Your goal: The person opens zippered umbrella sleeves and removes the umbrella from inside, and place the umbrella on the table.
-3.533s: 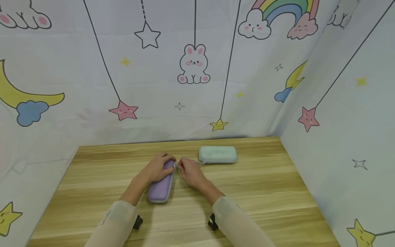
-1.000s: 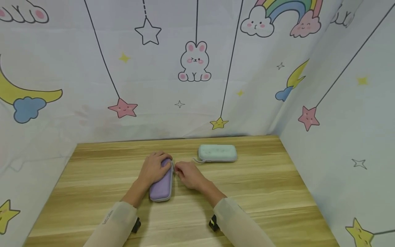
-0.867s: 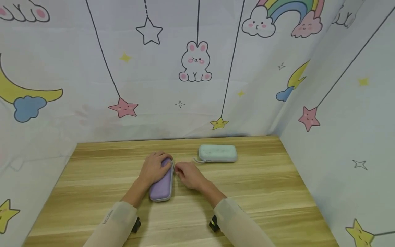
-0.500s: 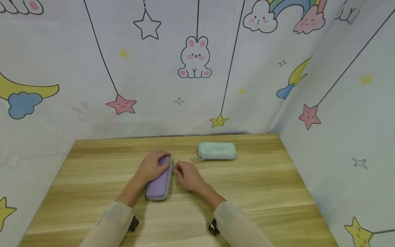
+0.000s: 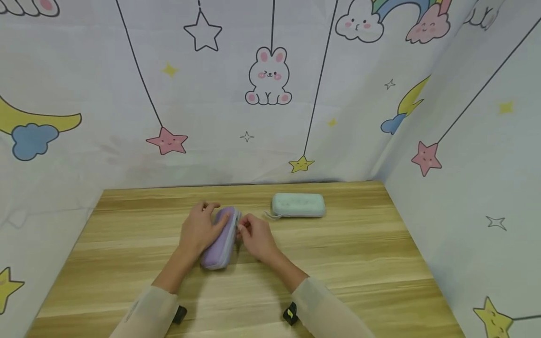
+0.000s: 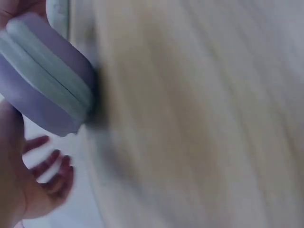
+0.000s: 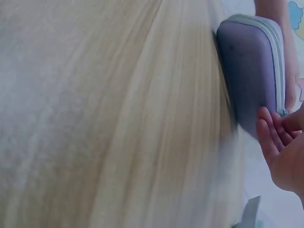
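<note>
A purple zippered hard case (image 5: pixel 216 251) stands tilted on the wooden table, its pale zipper band (image 7: pixel 277 57) running along the side. My left hand (image 5: pixel 197 231) is at its left, the thumb lying against the case. In the left wrist view the other left fingers (image 6: pixel 59 173) are spread, apart from the case. At the zipper side, near the far end, my right hand (image 5: pixel 258 238) pinches the zipper pull between thumb and index finger, mostly hidden by those fingers. The zipper looks closed where it shows.
A mint green hard case (image 5: pixel 298 205) with a wrist strap (image 5: pixel 273 215) lies farther back, right of my hands. Behind the wooden table (image 5: pixel 359 263) hangs a white cloth printed with stars and a bunny (image 5: pixel 268 77); another stretch of cloth closes the right side.
The purple case has tipped so that its zipper side shows more. My left fingers have lifted from its far end, and my right hand has moved slightly farther back along the zipper side.
</note>
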Action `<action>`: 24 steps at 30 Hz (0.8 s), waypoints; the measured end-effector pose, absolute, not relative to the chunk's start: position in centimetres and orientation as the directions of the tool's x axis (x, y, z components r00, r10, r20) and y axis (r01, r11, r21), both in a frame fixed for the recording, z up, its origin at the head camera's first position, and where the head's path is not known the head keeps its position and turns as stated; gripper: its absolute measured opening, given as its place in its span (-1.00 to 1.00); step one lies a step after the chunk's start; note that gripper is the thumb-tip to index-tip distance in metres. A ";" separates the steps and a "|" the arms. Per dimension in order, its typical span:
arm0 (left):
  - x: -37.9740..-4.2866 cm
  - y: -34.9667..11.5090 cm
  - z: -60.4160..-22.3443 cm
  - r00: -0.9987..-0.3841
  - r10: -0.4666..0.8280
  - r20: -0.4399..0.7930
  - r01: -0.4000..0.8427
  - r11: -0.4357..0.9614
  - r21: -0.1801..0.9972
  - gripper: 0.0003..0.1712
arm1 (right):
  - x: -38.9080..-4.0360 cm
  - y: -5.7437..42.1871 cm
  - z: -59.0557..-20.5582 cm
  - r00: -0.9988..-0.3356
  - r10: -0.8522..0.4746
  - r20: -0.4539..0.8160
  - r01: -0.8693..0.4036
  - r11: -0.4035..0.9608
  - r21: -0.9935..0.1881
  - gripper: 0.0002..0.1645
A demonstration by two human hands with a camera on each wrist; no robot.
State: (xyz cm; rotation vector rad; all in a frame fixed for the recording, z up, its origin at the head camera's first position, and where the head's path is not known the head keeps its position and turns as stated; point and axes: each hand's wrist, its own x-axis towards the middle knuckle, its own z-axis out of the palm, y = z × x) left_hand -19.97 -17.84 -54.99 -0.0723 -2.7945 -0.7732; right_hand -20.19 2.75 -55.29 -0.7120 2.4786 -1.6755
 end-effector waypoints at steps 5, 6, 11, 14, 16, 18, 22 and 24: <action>-19.2 -17.4 -53.1 -0.999 -0.026 -0.032 -0.040 0.779 0.626 -0.04 | -20.0 2.8 -54.3 -0.845 -0.396 0.359 -0.501 0.354 -0.789 -0.94; -19.1 -17.4 -52.9 -0.997 -0.007 -0.072 -0.053 0.754 0.655 -0.02 | -19.9 2.8 -54.1 -0.834 -0.393 0.386 -0.527 0.366 -0.767 -0.95; -19.1 -17.6 -52.4 -0.980 0.082 -0.180 -0.082 0.660 0.747 -0.03 | -19.8 2.9 -53.7 -0.798 -0.395 0.455 -0.597 0.411 -0.689 -0.94; -19.3 -17.6 -52.5 -0.978 0.103 -0.182 -0.078 0.626 0.776 -0.05 | -19.8 3.0 -53.7 -0.770 -0.397 0.499 -0.636 0.426 -0.643 -0.95; -19.5 -17.5 -52.7 -0.984 0.097 -0.148 -0.058 0.615 0.786 -0.07 | -19.9 3.1 -53.7 -0.744 -0.394 0.539 -0.668 0.430 -0.608 -0.98; -19.6 -17.2 -52.8 -0.991 0.083 -0.106 -0.035 0.599 0.800 -0.12 | -20.0 3.2 -53.6 -0.718 -0.389 0.577 -0.695 0.436 -0.572 -0.98; -19.8 -16.6 -53.0 -0.999 0.042 -0.014 0.013 0.575 0.818 -0.21 | -20.3 3.2 -53.4 -0.677 -0.387 0.626 -0.731 0.446 -0.515 -0.91; -19.9 -16.4 -53.2 -0.999 0.029 0.028 0.039 0.566 0.824 -0.24 | -20.4 3.2 -53.3 -0.663 -0.387 0.641 -0.742 0.453 -0.494 -0.92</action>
